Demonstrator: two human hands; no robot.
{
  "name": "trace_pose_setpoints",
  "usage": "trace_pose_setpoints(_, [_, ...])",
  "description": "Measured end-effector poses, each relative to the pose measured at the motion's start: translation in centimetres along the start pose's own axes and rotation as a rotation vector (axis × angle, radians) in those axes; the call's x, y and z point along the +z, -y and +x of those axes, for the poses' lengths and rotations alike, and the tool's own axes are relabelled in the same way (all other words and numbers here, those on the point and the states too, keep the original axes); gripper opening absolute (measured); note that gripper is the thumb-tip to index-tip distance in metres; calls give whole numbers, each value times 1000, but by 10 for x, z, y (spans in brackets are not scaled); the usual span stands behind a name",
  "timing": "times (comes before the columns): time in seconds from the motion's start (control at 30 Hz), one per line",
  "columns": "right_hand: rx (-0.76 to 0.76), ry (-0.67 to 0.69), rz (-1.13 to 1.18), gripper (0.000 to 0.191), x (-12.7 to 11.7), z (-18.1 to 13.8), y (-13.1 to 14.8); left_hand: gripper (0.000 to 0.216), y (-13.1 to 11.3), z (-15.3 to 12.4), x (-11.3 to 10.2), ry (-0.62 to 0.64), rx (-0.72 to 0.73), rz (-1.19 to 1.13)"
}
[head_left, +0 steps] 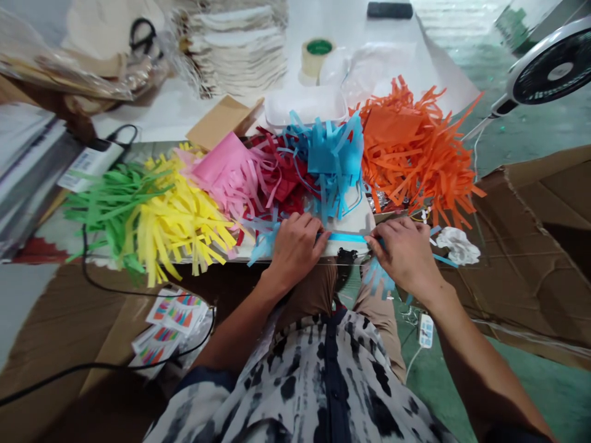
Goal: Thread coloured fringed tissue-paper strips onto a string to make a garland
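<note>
At the table's front edge a blue tissue-paper tassel (346, 237) is stretched sideways as a narrow flat band between my hands. My left hand (297, 251) pinches the band's left end, and blue fringe spreads out beneath and beyond that hand. Gripping the other end is my right hand (407, 257), with pale blue strips hanging below it. A small black clip-like item (348, 255) lies just under the band. Behind my hands sits a pile of blue fringed tissue (335, 151), touching dark red fringe (290, 184).
Pink (226, 163), yellow (180, 221) and green fringe (113, 200) lie to the left, orange fringe (415, 141) to the right. Farther back are a tape roll (317, 56), a white tray (305, 106) and scissors (143, 35). A fan (554, 71) stands at right. Crumpled tissue (458, 245) lies nearby.
</note>
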State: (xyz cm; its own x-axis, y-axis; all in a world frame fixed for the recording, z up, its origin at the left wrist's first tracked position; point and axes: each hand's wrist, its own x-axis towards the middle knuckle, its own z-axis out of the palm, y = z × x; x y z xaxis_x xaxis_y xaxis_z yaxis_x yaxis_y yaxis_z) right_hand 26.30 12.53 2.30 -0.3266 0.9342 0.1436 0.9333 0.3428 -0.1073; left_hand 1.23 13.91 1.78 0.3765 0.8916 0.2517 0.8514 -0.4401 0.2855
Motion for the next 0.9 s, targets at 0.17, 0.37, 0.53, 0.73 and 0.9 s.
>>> trace_pose_setpoints(0.17, [5, 17, -73, 34, -4, 4, 3, 19, 0, 4, 0, 36, 11, 73])
trace_pose_setpoints(0.37, [-114, -179, -82, 18, -5, -9, 26, 21, -8, 5, 8, -64, 351, 5])
trace_pose_setpoints(0.53, [-200, -233, -41, 22, 3, -25, 20, 21, -4, -1, 11, -49, 403, -20])
trace_pose_setpoints(0.73, [-177, -258, -21, 24, 0, -36, -4, 23, 32, -18, -12, -213, 207, -8])
trace_pose_setpoints(0.9, [-155, -231, -20, 14, -8, -26, 1, 18, 11, -10, -14, -229, 162, -51])
